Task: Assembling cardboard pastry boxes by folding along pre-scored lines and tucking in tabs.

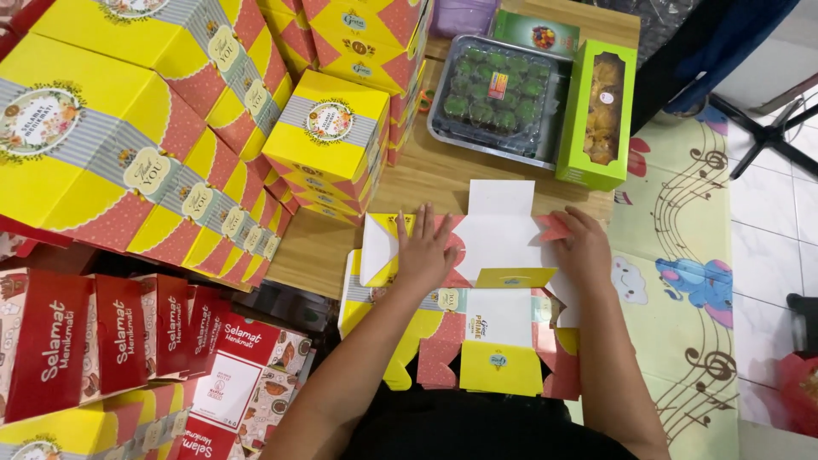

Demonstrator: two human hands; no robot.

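Observation:
A flat, unfolded cardboard box [498, 255], white inside with yellow and red patterned flaps, lies on the low wooden table's [443, 175] near edge and over my lap. My left hand [423, 249] presses flat on its left side, fingers spread over a red flap. At the right side, my right hand [586, 247] pinches a small red corner flap [554, 227]. A yellow tab stands folded up between the hands.
Stacks of assembled yellow boxes [328, 136] fill the left and back. Red sleeves [119, 332] stand at lower left. On the table behind are a clear tray of green cakes [494, 94] and a green window box of pastries [601, 111]. A patterned mat [690, 281] lies right.

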